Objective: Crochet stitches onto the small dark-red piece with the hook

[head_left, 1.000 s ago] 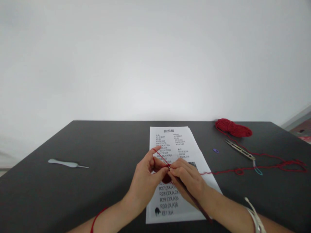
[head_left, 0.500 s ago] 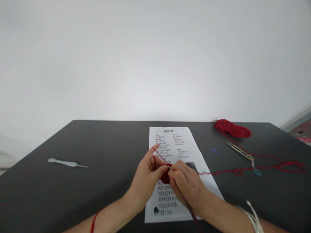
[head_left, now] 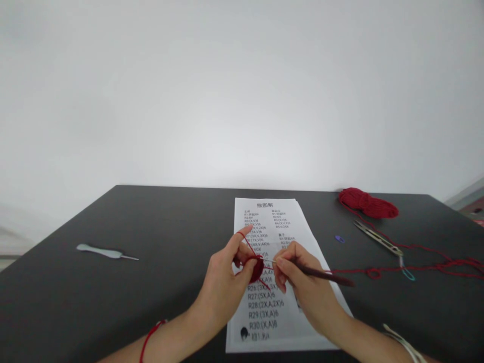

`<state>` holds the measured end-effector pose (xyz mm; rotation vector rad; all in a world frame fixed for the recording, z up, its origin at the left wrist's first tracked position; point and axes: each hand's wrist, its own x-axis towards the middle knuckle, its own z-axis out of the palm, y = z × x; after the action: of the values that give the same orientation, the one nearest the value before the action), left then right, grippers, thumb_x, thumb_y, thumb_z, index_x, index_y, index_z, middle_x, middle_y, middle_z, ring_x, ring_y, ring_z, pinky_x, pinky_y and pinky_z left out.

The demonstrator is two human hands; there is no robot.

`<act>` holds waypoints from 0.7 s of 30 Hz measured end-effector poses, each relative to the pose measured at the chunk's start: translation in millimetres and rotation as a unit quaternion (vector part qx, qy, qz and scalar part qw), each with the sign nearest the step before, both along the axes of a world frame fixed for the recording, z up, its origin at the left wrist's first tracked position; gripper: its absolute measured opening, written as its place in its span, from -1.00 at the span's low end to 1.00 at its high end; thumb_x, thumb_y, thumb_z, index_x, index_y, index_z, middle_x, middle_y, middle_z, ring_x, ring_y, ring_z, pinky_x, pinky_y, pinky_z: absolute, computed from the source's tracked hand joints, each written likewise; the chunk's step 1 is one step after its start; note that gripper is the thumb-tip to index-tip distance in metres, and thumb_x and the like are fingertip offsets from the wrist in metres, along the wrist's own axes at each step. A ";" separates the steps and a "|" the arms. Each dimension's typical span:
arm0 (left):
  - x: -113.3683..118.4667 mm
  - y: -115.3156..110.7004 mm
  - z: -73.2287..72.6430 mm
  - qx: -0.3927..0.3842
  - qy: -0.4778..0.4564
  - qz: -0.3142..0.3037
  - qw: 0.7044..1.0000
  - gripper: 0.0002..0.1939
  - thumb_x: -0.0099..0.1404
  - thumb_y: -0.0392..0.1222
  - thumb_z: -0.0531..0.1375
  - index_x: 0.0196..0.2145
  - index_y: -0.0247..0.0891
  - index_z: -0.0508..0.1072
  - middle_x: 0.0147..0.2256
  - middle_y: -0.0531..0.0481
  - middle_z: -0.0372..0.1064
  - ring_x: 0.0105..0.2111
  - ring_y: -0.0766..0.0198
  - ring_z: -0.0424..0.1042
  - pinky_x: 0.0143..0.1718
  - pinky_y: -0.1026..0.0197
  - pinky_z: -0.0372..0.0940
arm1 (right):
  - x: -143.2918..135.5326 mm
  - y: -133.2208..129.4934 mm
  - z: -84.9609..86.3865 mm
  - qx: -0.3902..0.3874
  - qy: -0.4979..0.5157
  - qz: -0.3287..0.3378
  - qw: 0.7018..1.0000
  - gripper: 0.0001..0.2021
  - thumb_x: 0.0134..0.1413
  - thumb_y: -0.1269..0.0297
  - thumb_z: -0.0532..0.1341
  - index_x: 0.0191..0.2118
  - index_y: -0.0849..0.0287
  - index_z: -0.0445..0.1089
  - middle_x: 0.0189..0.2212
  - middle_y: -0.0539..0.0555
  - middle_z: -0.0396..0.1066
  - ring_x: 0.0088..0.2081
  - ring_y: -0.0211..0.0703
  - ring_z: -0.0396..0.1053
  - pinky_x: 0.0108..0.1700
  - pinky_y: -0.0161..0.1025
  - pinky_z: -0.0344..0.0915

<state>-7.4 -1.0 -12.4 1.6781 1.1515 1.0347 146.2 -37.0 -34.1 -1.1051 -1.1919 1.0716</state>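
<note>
Between the thumb and fingers of my left hand (head_left: pixel 226 272) is pinched a small round piece of red crochet work (head_left: pixel 257 269). A strand of red yarn runs up from it over my raised left index finger. My right hand (head_left: pixel 298 269) grips a crochet hook (head_left: pixel 327 275) with a dark brown handle, held like a pencil. Its thin metal shaft points left, and the tip meets the upper edge of the crochet piece; whether it sits inside a stitch I cannot tell. Both hands are above a printed pattern sheet (head_left: pixel 264 312).
A second crochet hook (head_left: pixel 106 251) with a pale handle lies at left. To the right are a red yarn skein (head_left: pixel 368 202), a purple stitch marker (head_left: pixel 339 239) and thread snips (head_left: pixel 378 238) with a teal loop. Loose red yarn (head_left: pixel 454 264) trails across the dark table (head_left: pixel 170 217).
My right hand has drawn back rightward from the crochet piece and turned, so the hook's handle now points right instead of down. The left hand keeps its pinch. The view has shifted slightly.
</note>
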 end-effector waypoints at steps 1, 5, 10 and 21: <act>-0.2 0.2 0.7 -0.002 0.009 -0.005 1.000 -0.52 0.11 -0.40 0.15 0.01 -0.20 0.38 -0.54 0.14 0.33 -0.48 0.28 0.34 -0.25 0.18 0.27 | 1.4 -0.1 -0.9 0.016 -0.030 0.000 0.999 -0.81 0.10 0.31 0.13 -0.51 0.13 0.19 -0.65 -0.10 0.23 -0.61 -0.30 0.19 -0.57 -0.35 0.19; -0.9 0.8 2.9 -0.013 0.026 -0.009 1.000 -0.51 0.08 -0.42 0.15 0.00 -0.20 0.39 -0.56 0.17 0.31 -0.51 0.30 0.31 -0.33 0.22 0.25 | 9.2 -0.2 -3.8 0.195 -0.222 0.010 0.955 -0.86 0.09 0.45 0.11 -0.45 0.11 0.21 -0.55 -0.06 0.32 -0.54 -0.30 0.24 -0.52 -0.37 0.19; -0.9 1.3 5.6 -0.030 0.017 -0.012 0.999 -0.52 0.06 -0.42 0.15 -0.03 -0.20 0.41 -0.57 0.18 0.31 -0.52 0.31 0.31 -0.37 0.24 0.23 | 13.8 0.6 0.0 0.309 -0.293 0.054 0.903 -0.81 0.09 0.53 0.05 -0.45 0.10 0.18 -0.54 -0.06 0.30 -0.52 -0.30 0.25 -0.49 -0.37 0.19; 0.4 6.0 -1.8 -0.175 -0.159 -0.075 0.969 -0.47 0.03 -0.37 0.23 0.01 -0.27 0.32 -0.53 0.16 0.30 -0.48 0.34 0.30 -0.34 0.22 0.20 | 14.5 11.7 6.5 -0.087 0.177 0.098 0.975 -0.77 -0.09 0.26 0.31 -0.54 0.16 0.23 -0.67 -0.09 0.28 -0.65 -0.34 0.16 -0.61 -0.37 0.10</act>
<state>-7.0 5.1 -14.2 1.2470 0.9178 0.9046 160.7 -25.2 -27.6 -0.8897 -0.9461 1.4801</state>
